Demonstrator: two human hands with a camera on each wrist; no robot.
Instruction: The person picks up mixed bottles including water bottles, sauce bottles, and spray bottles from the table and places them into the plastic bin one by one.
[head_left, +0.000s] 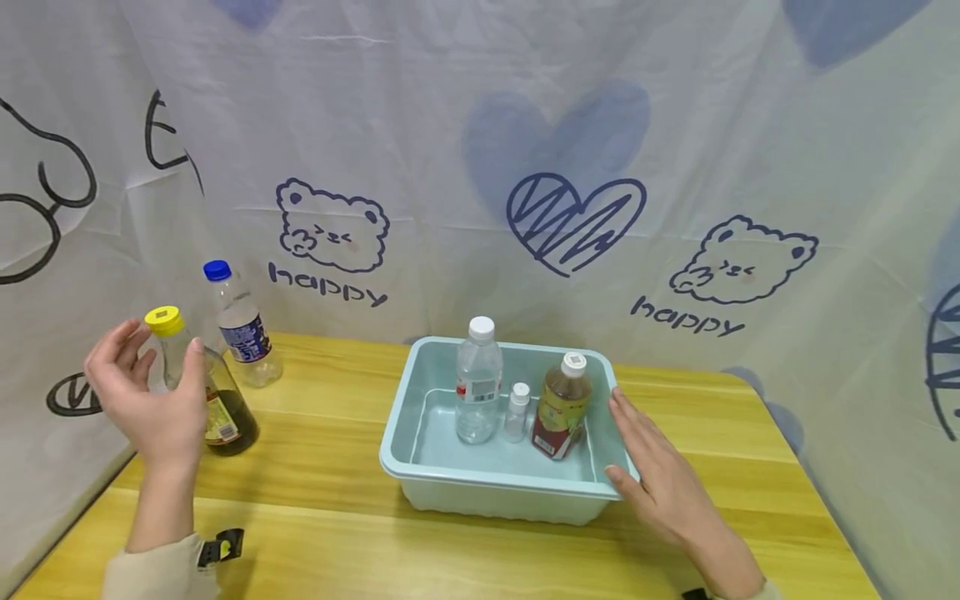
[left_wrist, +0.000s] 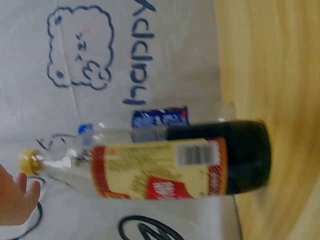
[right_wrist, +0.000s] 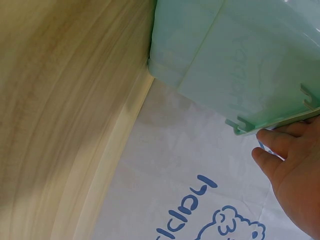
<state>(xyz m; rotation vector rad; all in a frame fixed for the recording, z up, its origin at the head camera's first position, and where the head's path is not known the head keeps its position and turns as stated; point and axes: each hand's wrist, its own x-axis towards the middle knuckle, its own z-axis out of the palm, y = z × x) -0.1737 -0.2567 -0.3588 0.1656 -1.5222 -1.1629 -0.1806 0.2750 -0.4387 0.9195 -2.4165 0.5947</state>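
Observation:
A glass bottle of dark liquid with a yellow cap stands upright on the left of the table. My left hand is raised in front of it, thumb and fingers spread around its neck in the head view; the left wrist view has the fingers beside the yellow cap and not closed on it. A pale blue plastic tub sits at the middle. My right hand rests along the tub's right rim, fingers extended. Its fingertips lie at the rim in the right wrist view.
Behind the dark bottle stands a clear bottle with a blue cap. Inside the tub are a clear bottle, a small clear vial and a brown drink bottle, all white-capped. A printed curtain hangs behind the wooden table.

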